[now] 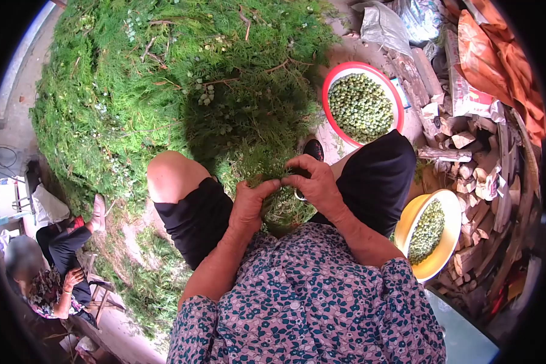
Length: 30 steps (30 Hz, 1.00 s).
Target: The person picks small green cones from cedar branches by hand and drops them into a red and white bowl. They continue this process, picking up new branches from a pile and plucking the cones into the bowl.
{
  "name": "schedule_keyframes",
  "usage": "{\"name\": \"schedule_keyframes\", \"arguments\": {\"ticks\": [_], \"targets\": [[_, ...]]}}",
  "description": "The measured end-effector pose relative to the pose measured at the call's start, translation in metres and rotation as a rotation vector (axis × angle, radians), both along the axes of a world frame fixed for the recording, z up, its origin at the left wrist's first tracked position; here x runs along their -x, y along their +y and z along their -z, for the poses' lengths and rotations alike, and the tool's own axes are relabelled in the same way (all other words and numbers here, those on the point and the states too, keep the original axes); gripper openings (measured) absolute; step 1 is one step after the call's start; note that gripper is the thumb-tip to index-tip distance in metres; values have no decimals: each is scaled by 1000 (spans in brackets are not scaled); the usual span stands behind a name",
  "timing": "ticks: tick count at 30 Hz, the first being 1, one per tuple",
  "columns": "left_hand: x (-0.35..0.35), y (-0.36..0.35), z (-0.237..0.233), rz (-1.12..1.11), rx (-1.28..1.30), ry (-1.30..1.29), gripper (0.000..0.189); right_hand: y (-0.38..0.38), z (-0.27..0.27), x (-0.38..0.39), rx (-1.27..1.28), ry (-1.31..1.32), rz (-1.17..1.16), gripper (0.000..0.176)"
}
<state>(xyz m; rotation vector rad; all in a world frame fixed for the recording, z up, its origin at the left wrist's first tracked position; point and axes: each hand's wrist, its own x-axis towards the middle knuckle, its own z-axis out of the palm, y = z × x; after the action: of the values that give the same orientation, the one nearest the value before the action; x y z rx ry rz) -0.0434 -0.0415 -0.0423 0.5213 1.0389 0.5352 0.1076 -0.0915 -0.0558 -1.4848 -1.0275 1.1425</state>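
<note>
My left hand (252, 205) is closed between my knees, its thumb and fingers pinching a green evergreen sprig (267, 171). Close beside it, my right hand (316, 185) has thumb and forefinger pressed together at the same sprig, almost touching the left thumb. Whatever lies right between the fingertips is too small to make out. A big heap of cut evergreen branches (121, 91), with small pale-green cones among the leaves, spreads in front of my knees.
To the right stand a red-rimmed basin (329, 115) and a yellow basin (446, 242), both holding small green cones. Stacked firewood (467, 200), sacks (385, 27) and an orange cloth (497, 67) line the right side. Another person (67, 267) sits at lower left.
</note>
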Motion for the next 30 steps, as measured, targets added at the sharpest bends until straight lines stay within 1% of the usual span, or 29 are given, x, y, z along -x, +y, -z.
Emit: {"name": "schedule_keyframes", "arguments": {"ticks": [1, 2, 4, 5, 6, 7, 8, 10, 11, 14, 16, 18, 21, 22, 23, 25, 26, 28, 29, 30], "targets": [[0, -1, 2, -1, -1, -1, 22, 0, 0, 2, -10, -93, 73, 18], [-1, -2, 6, -19, -32, -14, 22, 0, -1, 2, -13, -93, 72, 18], [-1, -2, 6, -36, -62, -27, 21, 1, -2, 1, 96, 35, 229, 21], [-1, -2, 4, -90, -18, -44, 21, 1, -3, -2, 95, 35, 230, 21], [-1, -1, 2, -144, 26, -61, 20, 1, -4, -7, 141, 329, 213, 24], [0, 0, 5, -144, 25, -63, 20, 1, -5, -9, 185, 623, 192, 27], [2, 1, 9, -145, 20, -65, 19, 2, -4, -9, 184, 621, 190, 27], [4, 1, 11, -146, 15, -65, 18, 1, 0, -3, 213, 799, 103, 33], [4, 1, 10, -138, 27, -53, 18, 1, 0, 0, 213, 799, 103, 33], [3, 0, 10, -125, 33, -40, 18, 2, 1, 3, 216, 744, 88, 28], [1, 0, 7, -122, 26, -41, 18, 2, 4, -1, 233, 686, -16, 26], [1, 0, 2, -104, 17, -34, 20, 2, 2, 1, 208, 644, -23, 25], [4, 0, 10, -40, -18, 24, 22, 2, 0, 2, 190, 545, -11, 23], [3, -1, 12, -39, -17, 24, 22, 2, 0, 2, 195, 488, 7, 22], [2, -2, 14, -45, -48, 12, 23, 2, 0, 2, 195, 488, 8, 22], [0, -2, 14, -49, -80, -1, 24, 2, 3, 1, 120, 126, -31, 18], [1, -1, 12, -28, -85, -7, 24, 2, 5, 1, 119, 125, -30, 18], [1, -1, 14, -6, -91, -18, 24, 0, 7, 3, 83, -94, -34, 14], [0, -2, 18, -7, -128, 35, 24, 0, 6, 4, 84, -98, -31, 14], [0, -3, 20, -8, -164, 87, 24, 0, 3, 6, 6, -190, -4, 14]]}}
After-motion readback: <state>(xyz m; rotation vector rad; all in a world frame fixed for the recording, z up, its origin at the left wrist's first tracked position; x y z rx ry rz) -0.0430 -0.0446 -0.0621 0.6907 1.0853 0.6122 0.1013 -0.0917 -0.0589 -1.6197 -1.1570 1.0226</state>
